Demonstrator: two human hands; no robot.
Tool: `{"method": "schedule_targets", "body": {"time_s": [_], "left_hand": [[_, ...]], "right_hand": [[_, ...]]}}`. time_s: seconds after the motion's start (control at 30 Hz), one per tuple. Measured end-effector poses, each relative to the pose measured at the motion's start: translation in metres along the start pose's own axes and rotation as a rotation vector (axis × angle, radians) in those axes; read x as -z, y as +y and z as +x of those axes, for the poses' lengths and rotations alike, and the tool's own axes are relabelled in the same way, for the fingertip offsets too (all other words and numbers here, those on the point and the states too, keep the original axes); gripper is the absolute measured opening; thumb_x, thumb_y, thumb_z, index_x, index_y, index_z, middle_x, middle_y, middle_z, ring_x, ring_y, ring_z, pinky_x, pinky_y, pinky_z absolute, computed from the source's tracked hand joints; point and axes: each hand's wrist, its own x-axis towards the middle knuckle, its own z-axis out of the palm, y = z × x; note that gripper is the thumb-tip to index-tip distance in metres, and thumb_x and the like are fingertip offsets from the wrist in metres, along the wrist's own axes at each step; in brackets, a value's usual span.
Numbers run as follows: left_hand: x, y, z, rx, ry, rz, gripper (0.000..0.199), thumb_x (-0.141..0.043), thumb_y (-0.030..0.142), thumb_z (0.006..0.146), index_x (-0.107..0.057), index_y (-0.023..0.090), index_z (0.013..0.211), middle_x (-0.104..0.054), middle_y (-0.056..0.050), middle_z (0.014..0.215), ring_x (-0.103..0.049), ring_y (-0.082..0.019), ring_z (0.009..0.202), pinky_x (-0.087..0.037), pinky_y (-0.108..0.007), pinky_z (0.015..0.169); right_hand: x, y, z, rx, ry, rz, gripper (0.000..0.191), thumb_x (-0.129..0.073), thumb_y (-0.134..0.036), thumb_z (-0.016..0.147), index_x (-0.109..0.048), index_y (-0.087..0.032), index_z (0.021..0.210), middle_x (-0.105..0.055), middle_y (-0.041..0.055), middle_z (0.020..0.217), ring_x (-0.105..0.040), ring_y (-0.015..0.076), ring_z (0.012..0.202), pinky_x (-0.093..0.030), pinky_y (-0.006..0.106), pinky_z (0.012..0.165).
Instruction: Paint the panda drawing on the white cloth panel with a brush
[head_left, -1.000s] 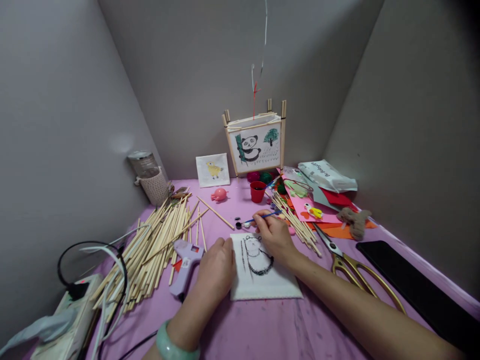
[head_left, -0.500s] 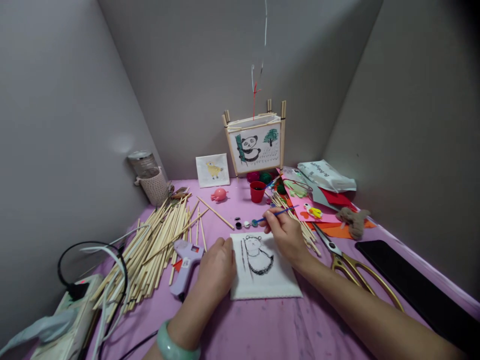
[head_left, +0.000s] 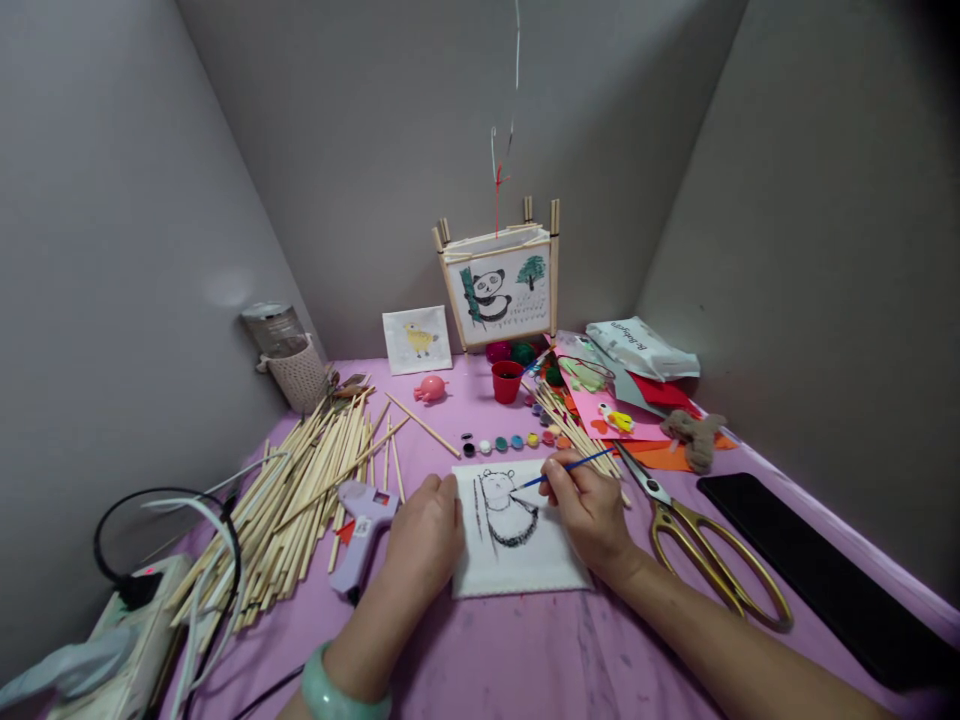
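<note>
In the head view, the right hand (head_left: 589, 510), pinching a thin blue paintbrush (head_left: 531, 483), has shifted from the small round paint pots (head_left: 502, 444) to the white panda-drawn canvas (head_left: 517, 575), lower centre, apparently resuming brushwork. The left hand (head_left: 426, 530) curls at its left edge, grip unclear.

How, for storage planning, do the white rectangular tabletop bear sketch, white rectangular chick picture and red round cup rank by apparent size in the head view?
1. Bear sketch
2. Chick picture
3. Red cup
Nearness enlarges the sketch.
</note>
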Motion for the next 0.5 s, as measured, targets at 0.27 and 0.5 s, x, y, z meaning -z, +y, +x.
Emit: {"method": "schedule_targets", "body": {"time_s": [0.27, 0.5], "left_hand": [[-0.0046, -0.0028, 0.0001, -0.019, 0.034, 0.016, 0.022, -0.036, 0.022, 0.094, -0.057, 0.019, 0.098, -0.06, -0.006, 0.091, -0.06, -0.02, 0.083, -0.039, -0.031, 0.068], [-0.0048, -0.0026, 0.0012, -0.026, 0.038, 0.021, 0.021, -0.037, 0.022, 0.094, -0.057, 0.019, 0.096, -0.06, -0.005, 0.09, -0.06, -0.02, 0.082, -0.039, -0.031, 0.067]], "right_hand": [[-0.002, 0.0038, -0.0023, 0.016, -0.028, -0.032, 0.029, -0.044, -0.031, 0.093, -0.058, -0.02, 0.07, -0.065, 0.0016, 0.063, -0.06, 0.0147, 0.055, -0.045, 0.026, 0.056], [-0.0013, 0.0009, -0.0016, 0.029, -0.06, -0.06, 0.029, -0.042, -0.032, 0.094, -0.057, -0.021, 0.071, -0.066, 0.0023, 0.065, -0.061, 0.0153, 0.056, -0.045, 0.027, 0.058]]}}
